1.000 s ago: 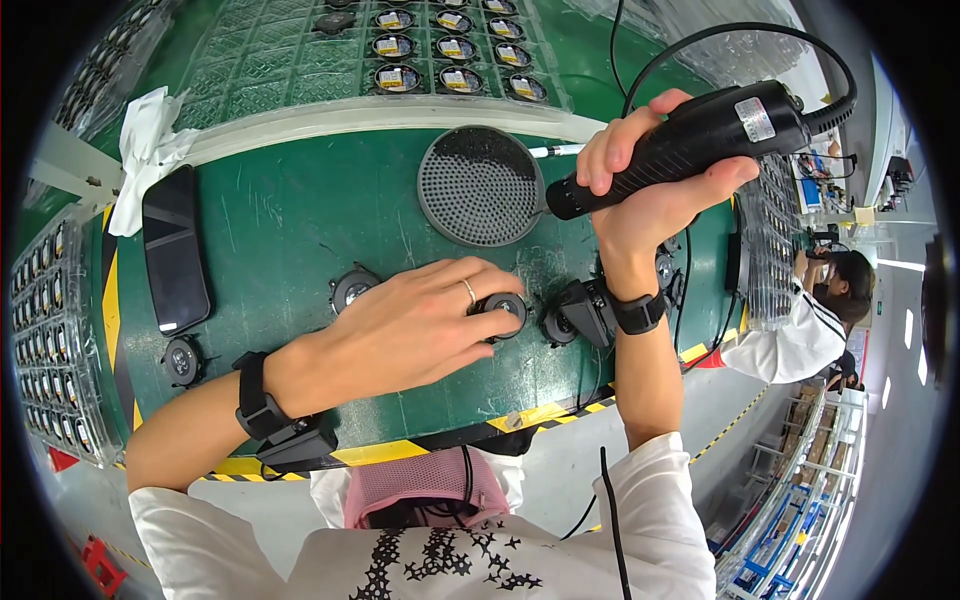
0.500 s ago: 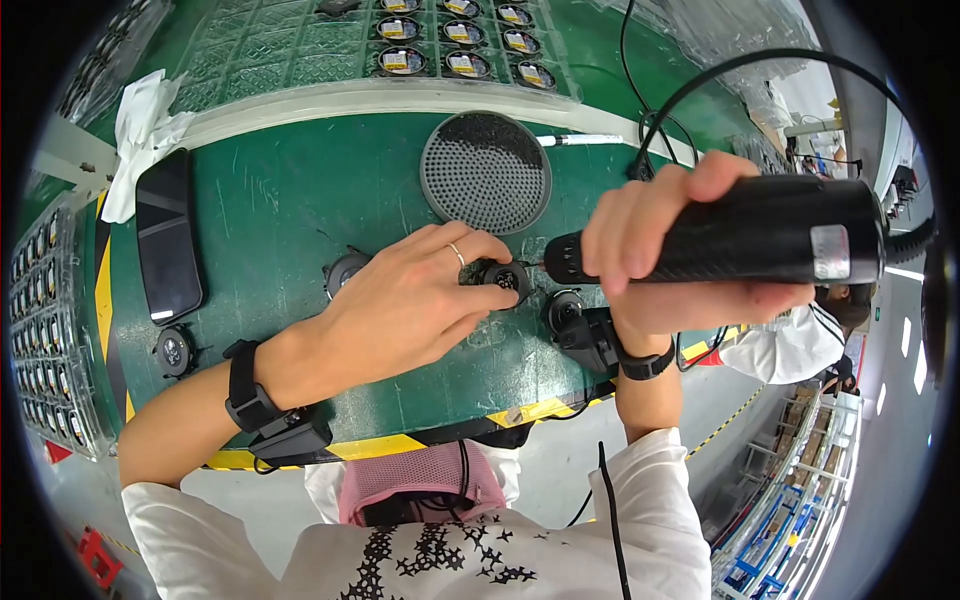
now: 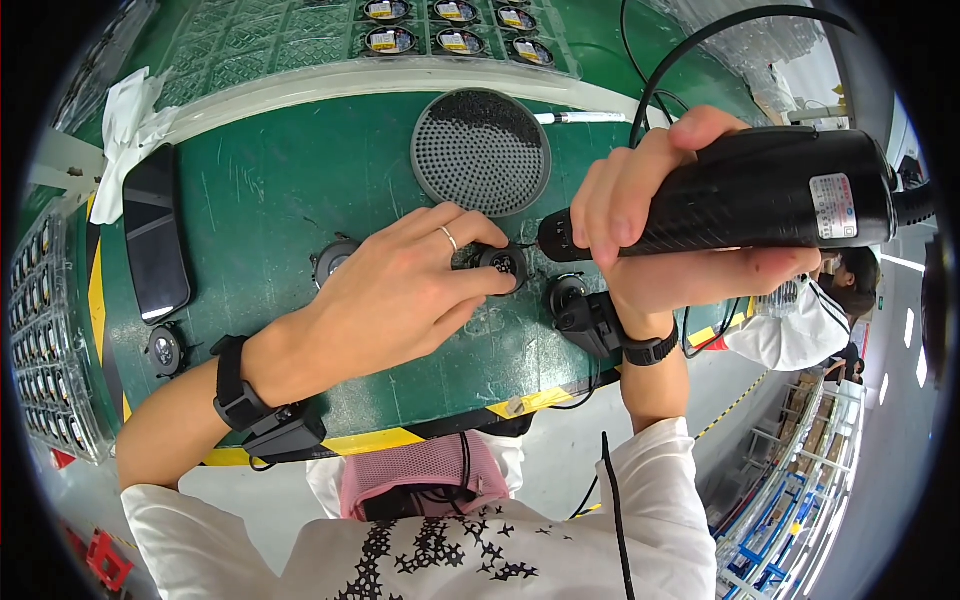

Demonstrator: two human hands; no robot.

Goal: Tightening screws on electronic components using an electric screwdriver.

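Note:
My left hand point(image 3: 385, 285), with a ring on one finger, pinches a small round black part point(image 3: 507, 266) between thumb and fingers against the green work table point(image 3: 260, 190). My right hand point(image 3: 655, 215) is wrapped round a thick black electric screwdriver point(image 3: 745, 190), held nearly level. Its narrow tip points left at the edge of the part; whether it touches a screw is too small to tell. Beyond the part lies a round grey dimpled tray point(image 3: 470, 170), black screws heaped at its far side. Another round part point(image 3: 333, 262) sits partly behind my left hand.
A phone point(image 3: 157, 235) and one more round part point(image 3: 166, 348) lie at the left. A white marker point(image 3: 580, 117) is beside the screw tray. Clear plastic trays point(image 3: 460, 42) of labelled discs stand beyond the ledge. The screwdriver's cable point(image 3: 735, 20) arches overhead. A person point(image 3: 800, 315) sits at the right.
The view has shifted, so the table's things appear higher. The screwdriver's rear end has risen a little, its tip still by the part. Both hands keep their hold.

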